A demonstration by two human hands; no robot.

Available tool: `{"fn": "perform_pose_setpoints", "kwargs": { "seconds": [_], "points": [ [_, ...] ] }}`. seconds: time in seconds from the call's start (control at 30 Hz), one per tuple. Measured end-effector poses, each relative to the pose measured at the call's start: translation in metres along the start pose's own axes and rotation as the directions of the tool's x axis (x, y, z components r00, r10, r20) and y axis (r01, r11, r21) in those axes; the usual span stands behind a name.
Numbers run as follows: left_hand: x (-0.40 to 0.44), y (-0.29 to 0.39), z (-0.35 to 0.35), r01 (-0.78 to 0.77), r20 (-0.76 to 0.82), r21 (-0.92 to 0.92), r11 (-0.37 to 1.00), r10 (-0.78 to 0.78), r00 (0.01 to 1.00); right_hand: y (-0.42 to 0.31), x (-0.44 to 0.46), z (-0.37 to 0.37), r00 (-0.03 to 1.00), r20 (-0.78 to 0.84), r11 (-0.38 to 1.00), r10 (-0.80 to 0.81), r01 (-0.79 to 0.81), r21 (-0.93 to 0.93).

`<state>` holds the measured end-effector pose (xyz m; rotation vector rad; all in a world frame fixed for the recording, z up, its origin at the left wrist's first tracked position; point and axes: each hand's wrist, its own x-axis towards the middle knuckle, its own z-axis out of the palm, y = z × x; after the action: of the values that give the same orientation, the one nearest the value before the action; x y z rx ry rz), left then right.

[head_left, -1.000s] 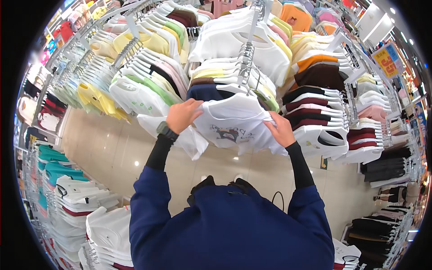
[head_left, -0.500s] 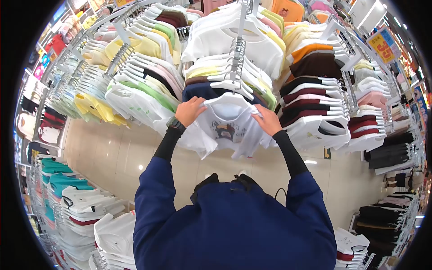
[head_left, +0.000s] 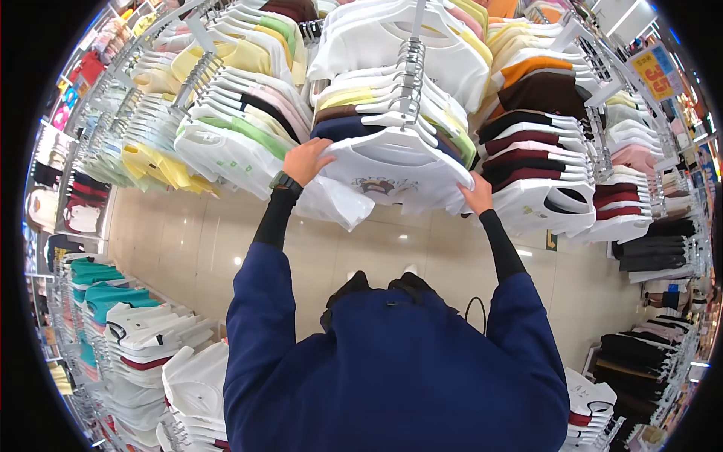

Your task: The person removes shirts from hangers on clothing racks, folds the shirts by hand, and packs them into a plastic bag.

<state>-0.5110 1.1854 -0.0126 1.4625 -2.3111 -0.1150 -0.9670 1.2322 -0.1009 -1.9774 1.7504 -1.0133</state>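
A white T-shirt (head_left: 422, 172) with a dark printed picture and lettering on its chest hangs on a white hanger (head_left: 391, 137) at the front of the middle rack. My left hand (head_left: 306, 161) is closed on the shirt's shoulder at the left, thumb on top; the fingertips are partly hidden. At the opposite side my right hand (head_left: 477, 193) pinches the shirt near its sleeve. The fabric is stretched between both hands. Right behind it hang a navy shirt (head_left: 337, 131) and several others in brown, yellow and white.
Racks of light shirts, including a yellow one (head_left: 162, 167), stand at left. Dark and white shirts (head_left: 542, 197) hang at right. A price sign (head_left: 654, 71) is at upper right. Tiled floor (head_left: 188, 233) lies below, with more garments (head_left: 143, 331) behind at lower left.
My hands have moved farther apart, the right one shifting rightward. The shirt is now spread wider, its lower part lifted or less visible. The view has shifted slightly.
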Motion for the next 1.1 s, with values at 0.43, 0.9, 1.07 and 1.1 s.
{"fn": "perform_pose_setpoints", "kwargs": {
  "seconds": [0.43, 0.9, 1.07, 1.1],
  "points": [
    [-0.017, -0.052, 0.021, 0.084, 0.09, -0.186, 0.979, -0.068, 0.994, -0.024, -0.011, 0.01, 0.981, -0.151, 0.991, 0.121, -0.11, 0.08],
    [-0.1, -0.097, 0.064, 0.424, -0.003, -0.122, 0.897, -0.428, 0.904, 0.077, -0.088, 0.051, 0.804, -0.433, 0.843, 0.407, -0.513, -0.161],
    [-0.147, -0.087, 0.039, 0.414, -0.032, -0.185, 0.891, -0.427, 0.904, 0.022, -0.122, 0.092, 0.758, -0.593, 0.867, 0.273, -0.461, -0.189],
    [-0.158, -0.094, 0.038, 0.412, -0.016, -0.17, 0.895, -0.421, 0.907, 0.007, -0.131, 0.099, 0.771, -0.581, 0.882, 0.259, -0.434, -0.184]
  ]
}}
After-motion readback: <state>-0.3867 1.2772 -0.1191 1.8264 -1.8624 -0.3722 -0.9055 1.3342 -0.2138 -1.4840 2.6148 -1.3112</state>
